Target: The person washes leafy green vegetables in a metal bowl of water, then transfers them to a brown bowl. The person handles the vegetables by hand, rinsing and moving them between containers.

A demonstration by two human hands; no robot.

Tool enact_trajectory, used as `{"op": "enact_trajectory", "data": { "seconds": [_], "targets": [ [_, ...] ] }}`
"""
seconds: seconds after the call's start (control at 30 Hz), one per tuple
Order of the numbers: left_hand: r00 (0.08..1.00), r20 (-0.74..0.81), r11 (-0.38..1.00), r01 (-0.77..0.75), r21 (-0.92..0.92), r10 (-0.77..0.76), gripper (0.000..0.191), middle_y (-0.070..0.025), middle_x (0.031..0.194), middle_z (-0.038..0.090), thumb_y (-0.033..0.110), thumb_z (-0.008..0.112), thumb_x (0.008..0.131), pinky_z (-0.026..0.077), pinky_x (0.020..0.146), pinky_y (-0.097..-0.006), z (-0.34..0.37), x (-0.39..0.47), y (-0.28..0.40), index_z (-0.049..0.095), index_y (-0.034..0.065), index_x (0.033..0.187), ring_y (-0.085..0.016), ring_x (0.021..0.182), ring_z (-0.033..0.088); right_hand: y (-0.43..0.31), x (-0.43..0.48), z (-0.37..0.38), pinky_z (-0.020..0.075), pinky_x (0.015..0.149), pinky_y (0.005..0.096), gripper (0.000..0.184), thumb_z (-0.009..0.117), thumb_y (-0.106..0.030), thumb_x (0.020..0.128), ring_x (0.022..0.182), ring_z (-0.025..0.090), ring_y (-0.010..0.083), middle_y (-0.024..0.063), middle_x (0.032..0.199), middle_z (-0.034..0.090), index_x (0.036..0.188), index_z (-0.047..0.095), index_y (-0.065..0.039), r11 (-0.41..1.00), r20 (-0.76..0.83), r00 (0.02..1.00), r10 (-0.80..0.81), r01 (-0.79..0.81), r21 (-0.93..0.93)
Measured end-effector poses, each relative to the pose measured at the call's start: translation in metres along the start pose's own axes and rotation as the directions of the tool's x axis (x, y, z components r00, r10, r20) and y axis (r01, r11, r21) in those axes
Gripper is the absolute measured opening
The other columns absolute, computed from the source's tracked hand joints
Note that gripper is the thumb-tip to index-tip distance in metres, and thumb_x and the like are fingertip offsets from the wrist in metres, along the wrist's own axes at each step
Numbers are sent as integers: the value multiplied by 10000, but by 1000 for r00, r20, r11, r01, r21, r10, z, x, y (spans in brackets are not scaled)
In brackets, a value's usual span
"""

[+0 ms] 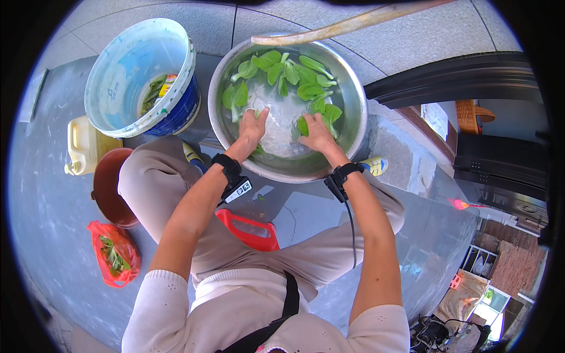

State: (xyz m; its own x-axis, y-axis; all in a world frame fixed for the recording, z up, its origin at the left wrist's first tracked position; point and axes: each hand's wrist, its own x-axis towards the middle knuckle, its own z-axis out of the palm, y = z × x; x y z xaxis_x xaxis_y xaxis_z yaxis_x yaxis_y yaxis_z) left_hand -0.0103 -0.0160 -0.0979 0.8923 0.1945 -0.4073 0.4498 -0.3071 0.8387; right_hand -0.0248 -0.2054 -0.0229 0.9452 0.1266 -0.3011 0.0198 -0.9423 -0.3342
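A round stainless steel basin of water stands before me, with loose green leafy vegetables floating mostly along its far side. My left hand dips into the basin at the left, fingertips by a leaf; whether it holds anything is hidden. On the right, my right hand touches green leaves at the water, its fingers curved down; a firm hold on them cannot be made out. Black straps with small devices are on both wrists. The end of a worn pale hose or pole lies over the basin's far rim.
Left of the basin stands a large plastic bucket with scraps inside. Nearer are a yellowish jerrycan, a brown tub and a red plastic bag of greens. A red plastic handle or seat edge shows between my legs.
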Motion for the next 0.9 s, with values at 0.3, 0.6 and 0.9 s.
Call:
{"op": "enact_trajectory", "data": {
  "seconds": [0.3, 0.6, 0.9],
  "targets": [
    [856, 476, 971, 238, -16, -202, 247, -102, 620, 592, 216, 652, 779, 424, 401, -288, -5, -3, 6, 594, -24, 798, -160, 454, 544, 9, 3, 6, 461, 781, 373, 229, 582, -122, 765, 872, 596, 291, 163, 894, 627, 945, 633, 10, 992, 304, 945, -120, 105, 64],
    [854, 520, 845, 263, -466, 20, 201, -55, 668, 589, 194, 684, 785, 372, 427, -221, -18, -27, 43, 555, 47, 831, -76, 462, 427, -8, -13, -78, 528, 707, 291, 223, 580, -162, 857, 777, 627, 142, 59, 912, 642, 1030, 599, -24, 162, 53, 997, 62, -62, 985],
    [770, 638, 550, 528, -647, 11, 279, -93, 849, 640, 250, 710, 768, 408, 481, -199, -27, -32, 61, 550, 74, 914, -45, 442, 372, -7, -14, -54, 531, 763, 334, 258, 582, 5, 808, 907, 616, 184, 78, 1009, 620, 1063, 556, -31, -68, 66, 987, 147, -57, 996]
  ]
}}
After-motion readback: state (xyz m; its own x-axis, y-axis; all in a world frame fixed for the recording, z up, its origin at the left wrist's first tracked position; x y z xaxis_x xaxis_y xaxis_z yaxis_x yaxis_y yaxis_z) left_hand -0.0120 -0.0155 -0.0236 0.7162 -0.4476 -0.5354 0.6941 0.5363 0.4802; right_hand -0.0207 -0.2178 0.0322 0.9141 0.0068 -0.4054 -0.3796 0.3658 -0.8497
